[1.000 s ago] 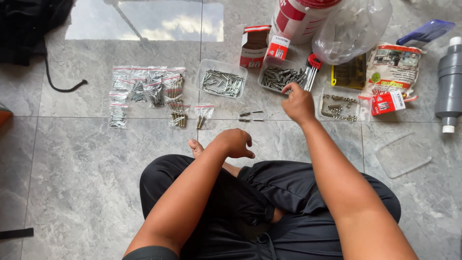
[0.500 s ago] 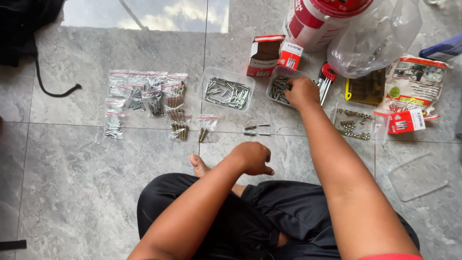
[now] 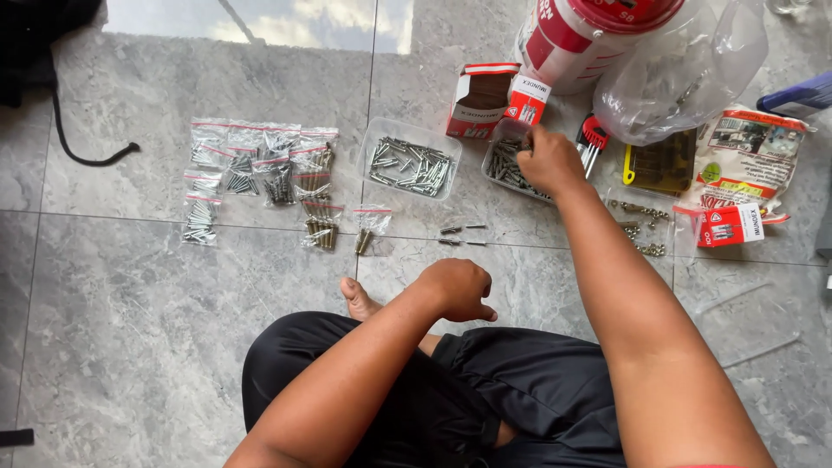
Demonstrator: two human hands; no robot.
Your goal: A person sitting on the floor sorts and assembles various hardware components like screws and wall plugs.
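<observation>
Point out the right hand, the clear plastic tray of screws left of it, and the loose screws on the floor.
right hand [image 3: 548,160], head view, back of hand
clear plastic tray of screws [image 3: 374,139], head view, left rim
loose screws [image 3: 451,230], head view, a shank

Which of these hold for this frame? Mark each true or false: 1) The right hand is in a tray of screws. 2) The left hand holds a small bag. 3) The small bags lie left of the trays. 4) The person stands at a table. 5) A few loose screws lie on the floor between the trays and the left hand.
1) True: the right hand reaches into the right tray of screws.
2) False: the left hand is curled near the knee, with no bag in it.
3) True: the small bags lie left of the left tray.
4) False: the person sits cross-legged on the tiled floor.
5) True: the loose screws lie there.
</observation>
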